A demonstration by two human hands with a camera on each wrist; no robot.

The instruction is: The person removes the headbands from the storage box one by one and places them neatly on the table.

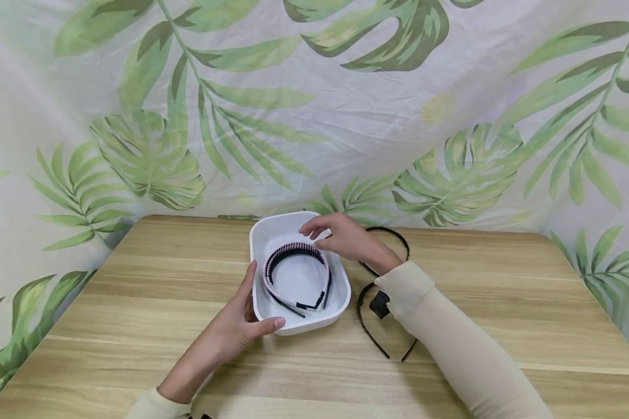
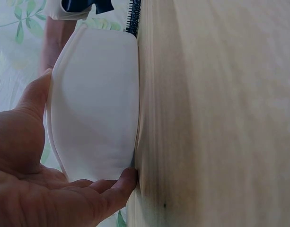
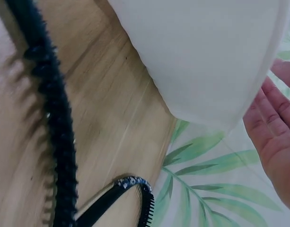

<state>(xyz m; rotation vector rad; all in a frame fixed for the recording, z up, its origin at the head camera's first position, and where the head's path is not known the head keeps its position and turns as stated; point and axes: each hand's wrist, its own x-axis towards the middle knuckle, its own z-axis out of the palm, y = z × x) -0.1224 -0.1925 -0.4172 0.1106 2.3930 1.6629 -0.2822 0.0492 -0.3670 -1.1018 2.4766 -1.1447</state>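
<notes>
Centrally, a white tub [image 1: 314,326] stands on the wood-grain counter [image 1: 477,279] and contains a pale pink headband [image 1: 280,295] and a toothed black headband [image 1: 296,251], the two overlapping. The left grip [image 1: 236,326] is closed about the tub's near-left corner, thumb at the rim, fingers along the outer wall. The right grip [image 1: 343,235] hangs over the far-right rim, fingers loosely bent, nothing visibly held; whether the thumb touches a headband cannot be told. To the right lie a farther headband [image 1: 396,234] and a nearer headband [image 1: 367,330], both black, partly hidden by the right arm. Leaf-patterned cloth [image 1: 257,87] forms the backdrop.
</notes>
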